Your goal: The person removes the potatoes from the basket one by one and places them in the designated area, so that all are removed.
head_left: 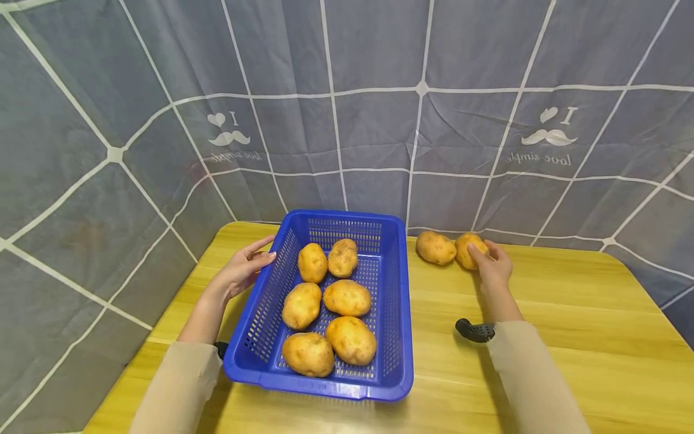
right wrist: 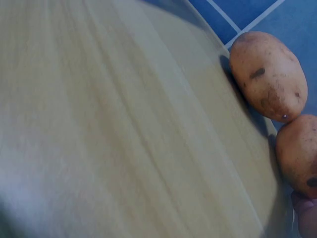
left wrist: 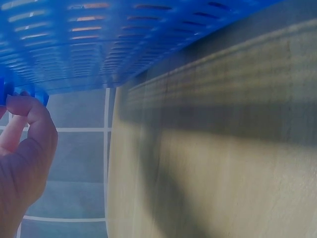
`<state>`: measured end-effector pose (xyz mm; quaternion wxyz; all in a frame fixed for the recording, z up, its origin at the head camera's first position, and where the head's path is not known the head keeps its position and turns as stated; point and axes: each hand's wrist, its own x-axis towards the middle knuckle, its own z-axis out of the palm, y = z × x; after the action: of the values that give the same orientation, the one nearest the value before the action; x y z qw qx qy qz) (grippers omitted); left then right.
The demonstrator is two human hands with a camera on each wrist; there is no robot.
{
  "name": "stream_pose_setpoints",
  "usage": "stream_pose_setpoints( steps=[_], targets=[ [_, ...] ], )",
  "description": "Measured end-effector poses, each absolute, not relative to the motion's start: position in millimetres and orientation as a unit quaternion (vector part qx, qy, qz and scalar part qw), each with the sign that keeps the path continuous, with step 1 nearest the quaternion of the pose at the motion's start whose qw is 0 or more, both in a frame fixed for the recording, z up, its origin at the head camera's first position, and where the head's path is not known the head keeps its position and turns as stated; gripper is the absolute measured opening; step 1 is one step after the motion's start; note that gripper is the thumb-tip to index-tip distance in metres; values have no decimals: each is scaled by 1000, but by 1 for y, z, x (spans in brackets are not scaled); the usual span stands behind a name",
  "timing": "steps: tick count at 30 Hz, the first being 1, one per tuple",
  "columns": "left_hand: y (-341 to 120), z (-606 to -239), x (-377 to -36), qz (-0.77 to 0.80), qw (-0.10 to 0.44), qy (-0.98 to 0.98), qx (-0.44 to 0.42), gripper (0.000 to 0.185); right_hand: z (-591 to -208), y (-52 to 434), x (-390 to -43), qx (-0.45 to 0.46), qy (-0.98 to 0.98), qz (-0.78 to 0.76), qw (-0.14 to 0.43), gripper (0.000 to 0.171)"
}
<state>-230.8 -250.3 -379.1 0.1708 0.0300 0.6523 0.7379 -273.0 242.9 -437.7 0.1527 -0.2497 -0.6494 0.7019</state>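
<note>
A blue plastic basket (head_left: 391, 337) stands on the wooden table (head_left: 569, 313) and holds several potatoes (head_left: 347, 297). My left hand (head_left: 265, 253) holds the basket's left rim; in the left wrist view its fingers (left wrist: 25, 129) curl against the blue rim (left wrist: 124, 39). To the right of the basket, two loose potatoes lie side by side near the table's far edge. My right hand (head_left: 482, 253) curls over the right potato (head_left: 467, 244), and a fingertip (right wrist: 306, 218) touches that potato (right wrist: 297, 151). The left potato (head_left: 435, 248) lies untouched against it, as the right wrist view also shows (right wrist: 267, 74).
A grey curtain (head_left: 379, 120) with a white grid pattern hangs close behind and left of the table. Bare wood (head_left: 542, 374) stretches in front of and to the right of the right hand. A black wrist mount (head_left: 475, 330) sits on the right forearm.
</note>
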Motion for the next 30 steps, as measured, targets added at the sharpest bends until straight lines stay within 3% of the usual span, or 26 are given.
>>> stream_pose_setpoints(
  steps=[9,30],
  targets=[
    [-249,-375,-234,730,171,661,26,63,-432,241,-282,-251,-642,707,161,58],
    [-249,-378,-231,720,165,674,29,62,-416,259,-271,-258,-684,678,77,66]
  ],
)
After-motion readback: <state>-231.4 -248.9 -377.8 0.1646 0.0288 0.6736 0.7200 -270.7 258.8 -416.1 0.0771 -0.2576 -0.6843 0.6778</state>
